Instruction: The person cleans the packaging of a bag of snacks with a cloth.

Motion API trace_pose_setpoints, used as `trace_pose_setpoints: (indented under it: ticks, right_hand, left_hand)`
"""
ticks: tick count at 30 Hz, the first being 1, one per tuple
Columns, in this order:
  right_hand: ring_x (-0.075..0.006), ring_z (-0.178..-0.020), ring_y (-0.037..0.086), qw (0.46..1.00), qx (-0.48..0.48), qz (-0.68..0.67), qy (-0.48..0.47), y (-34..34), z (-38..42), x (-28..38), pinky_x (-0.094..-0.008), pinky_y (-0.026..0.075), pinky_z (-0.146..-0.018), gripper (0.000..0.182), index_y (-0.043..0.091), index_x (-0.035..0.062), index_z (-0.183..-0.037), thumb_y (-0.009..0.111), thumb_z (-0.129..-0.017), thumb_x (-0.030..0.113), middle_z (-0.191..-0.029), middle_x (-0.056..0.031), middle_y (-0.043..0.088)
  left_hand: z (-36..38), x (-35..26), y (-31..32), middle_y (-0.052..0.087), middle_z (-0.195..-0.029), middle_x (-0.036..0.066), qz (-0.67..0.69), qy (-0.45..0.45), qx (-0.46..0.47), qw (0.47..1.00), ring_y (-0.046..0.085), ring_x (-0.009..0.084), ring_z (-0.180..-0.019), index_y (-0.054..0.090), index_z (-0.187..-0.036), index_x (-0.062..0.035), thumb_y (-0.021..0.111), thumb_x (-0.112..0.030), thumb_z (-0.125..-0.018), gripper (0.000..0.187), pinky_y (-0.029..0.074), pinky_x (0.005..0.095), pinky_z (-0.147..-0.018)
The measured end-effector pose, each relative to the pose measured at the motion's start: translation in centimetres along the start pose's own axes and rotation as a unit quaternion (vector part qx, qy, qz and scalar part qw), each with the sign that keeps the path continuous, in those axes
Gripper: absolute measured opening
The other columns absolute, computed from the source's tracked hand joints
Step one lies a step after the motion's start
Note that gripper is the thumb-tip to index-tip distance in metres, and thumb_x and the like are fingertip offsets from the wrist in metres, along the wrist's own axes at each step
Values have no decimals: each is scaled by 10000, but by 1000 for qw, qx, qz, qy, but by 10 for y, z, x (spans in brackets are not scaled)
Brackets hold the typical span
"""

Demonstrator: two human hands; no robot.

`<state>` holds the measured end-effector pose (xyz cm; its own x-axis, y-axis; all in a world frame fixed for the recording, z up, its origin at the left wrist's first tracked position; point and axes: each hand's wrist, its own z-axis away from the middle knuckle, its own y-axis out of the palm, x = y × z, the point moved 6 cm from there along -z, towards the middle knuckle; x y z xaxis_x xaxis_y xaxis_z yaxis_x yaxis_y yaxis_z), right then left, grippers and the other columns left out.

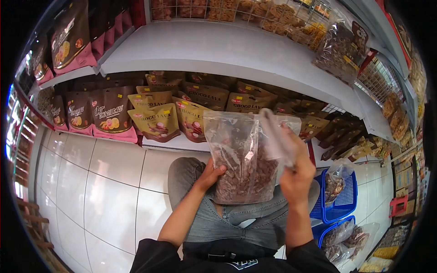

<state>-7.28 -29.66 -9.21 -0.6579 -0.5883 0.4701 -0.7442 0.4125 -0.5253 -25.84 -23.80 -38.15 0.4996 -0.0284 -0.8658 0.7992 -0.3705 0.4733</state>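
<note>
In front of the low shelf (182, 143), head view: left hand (210, 175) closed on the left edge of a clear snack bag (239, 157), held upright over the knees. Right hand (296, 175) pinches a cloth (277, 136) against the bag's top right. Blue basket (343, 200) just right.

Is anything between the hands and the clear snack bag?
No. The left hand grips the clear plastic bag of brown snacks at its left edge, and the right hand pinches its right side; nothing sits between them.
</note>
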Motion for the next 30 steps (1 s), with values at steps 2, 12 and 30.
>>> trace_pose_setpoints:
  ticks: [2, 12, 30]
  right_hand:
    - [-285, -1453, 558, 946, 109, 258, -160, 33, -8, 25, -507, 347, -1241, 642, 669, 104, -1446, 650, -813, -2, -1507, -62, 649]
    - [-206, -1515, 486, 897, 347, 235, -138, 82, 73, 24, -582, 247, -1281, 645, 590, 167, -1540, 630, -899, 108, -1617, -1, 546]
    - [-219, -1509, 495, 920, 296, 219, -136, 92, 18, 6, -579, 262, -1269, 649, 662, 171, -1456, 649, -840, -33, -1566, 7, 599]
  left_hand:
    - [1, 1, -2, 408, -1652, 123, -12, -10, -10, 1000, 375, 256, -1523, 238, -1692, -25, 717, -510, -966, 996, 303, 398, -1246]
    - [-11, -27, 15, 427, -1653, 133, 51, -64, 0, 997, 439, 236, -1504, 298, -1669, -18, 550, -308, -1077, 706, 351, 383, -1248]
    - [-7, 11, -4, 441, -1655, 142, 86, -21, -10, 996, 402, 257, -1531, 339, -1646, 14, 443, -612, -1081, 849, 280, 392, -1276]
